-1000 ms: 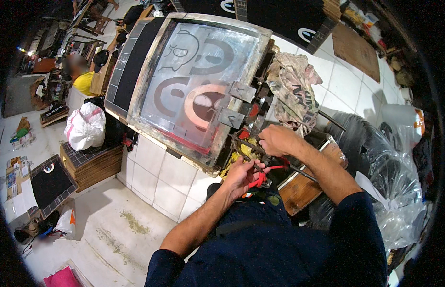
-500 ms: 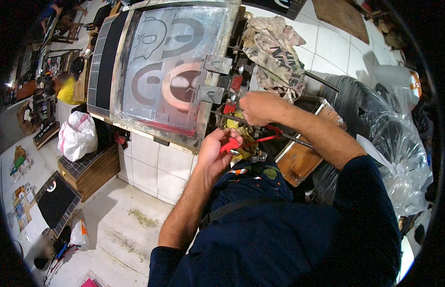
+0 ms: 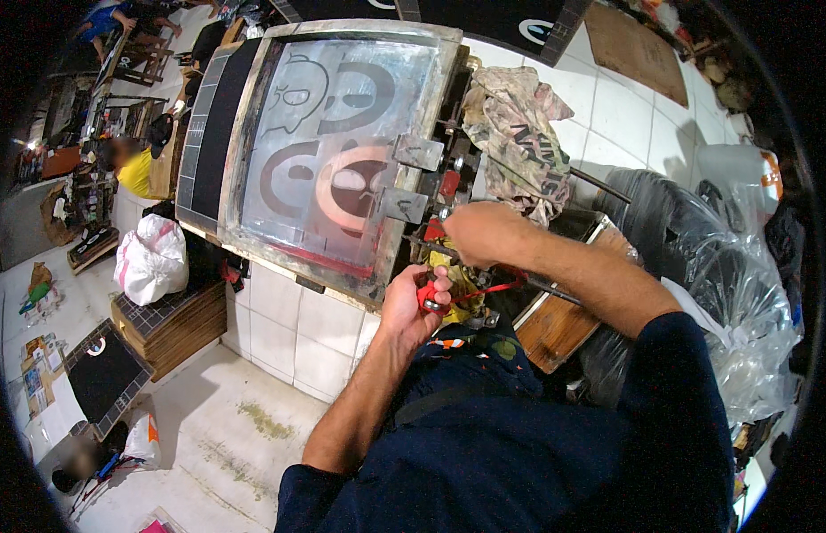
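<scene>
L hand (image 3: 404, 309) has its fingers wrapped round a red thing (image 3: 426, 296) w/ a shiny metal end, held just right of the near corner of the screen. R hand (image 3: 481, 233) is up & to the right of it, back of the hand showing, fingers curled down by the metal hardware. Can't tell what it's gripping, if anything, bc the fingertips are hidden. Hands are close tgthr but not touching. Red strap (image 3: 500, 287) runs just under R hand, w/ some yellow cloth (image 3: 471, 305) bunched up behind it.

Next out, the screen (image 3: 284, 235): big framed mesh w/ cartoon-ish face shapes on it, one pinkish, plus a red smear along the near edge. Two metal plates (image 3: 401, 205) sit over its right side. Black board (image 3: 219, 133) pokes out past the far-left edge.

R of the hardware there's a crumpled camo-ish rag (image 3: 510, 115), w/ a dark rod (image 3: 599, 184) sticking out beside it. Wooden box (image 3: 558, 336) is under the R forearm, then a heap of clear plastic (image 3: 733, 311) further right.

Over on the L, a white sack (image 3: 152, 259) sits on a stack of brown boards (image 3: 177, 333). Way back, someone in a yellow top (image 3: 135, 175), face blurred. White tiles (image 3: 275, 306) btwn the stack & the screen.
</scene>
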Available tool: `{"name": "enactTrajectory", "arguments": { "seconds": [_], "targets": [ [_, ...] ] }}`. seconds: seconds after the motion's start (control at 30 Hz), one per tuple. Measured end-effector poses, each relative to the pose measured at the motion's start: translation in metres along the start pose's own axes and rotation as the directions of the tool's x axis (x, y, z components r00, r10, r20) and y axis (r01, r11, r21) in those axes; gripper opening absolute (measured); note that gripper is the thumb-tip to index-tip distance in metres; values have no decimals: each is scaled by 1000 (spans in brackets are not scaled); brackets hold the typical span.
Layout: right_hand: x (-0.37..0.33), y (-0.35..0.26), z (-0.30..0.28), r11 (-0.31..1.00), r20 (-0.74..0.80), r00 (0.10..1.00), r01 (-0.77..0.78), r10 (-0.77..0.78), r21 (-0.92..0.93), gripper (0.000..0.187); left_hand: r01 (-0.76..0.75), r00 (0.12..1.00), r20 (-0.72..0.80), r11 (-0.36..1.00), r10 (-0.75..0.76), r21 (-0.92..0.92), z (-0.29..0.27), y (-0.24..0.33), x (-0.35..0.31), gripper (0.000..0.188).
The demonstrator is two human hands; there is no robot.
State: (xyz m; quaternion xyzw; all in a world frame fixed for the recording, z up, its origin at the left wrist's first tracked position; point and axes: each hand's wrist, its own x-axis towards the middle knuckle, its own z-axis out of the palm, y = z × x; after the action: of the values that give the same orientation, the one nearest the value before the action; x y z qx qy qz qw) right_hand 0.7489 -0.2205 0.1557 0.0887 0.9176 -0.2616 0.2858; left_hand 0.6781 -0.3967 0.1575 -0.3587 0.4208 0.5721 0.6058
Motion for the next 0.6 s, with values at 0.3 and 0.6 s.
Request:
{"name": "enactTrajectory", "arguments": {
  "seconds": [0.3, 0.6],
  "targets": [
    [-5, 7, 1, 990, -85, 992, 86, -96, -112, 11, 55, 996, 76, 998, -56, 21, -6, 4, 1, 18],
    [-12, 3, 19, 983, -202, 976, 44, -80, -178, 24, 183, 979, 94, 983, -182, -1, 9, 11, 3, 10]
  ]
}}
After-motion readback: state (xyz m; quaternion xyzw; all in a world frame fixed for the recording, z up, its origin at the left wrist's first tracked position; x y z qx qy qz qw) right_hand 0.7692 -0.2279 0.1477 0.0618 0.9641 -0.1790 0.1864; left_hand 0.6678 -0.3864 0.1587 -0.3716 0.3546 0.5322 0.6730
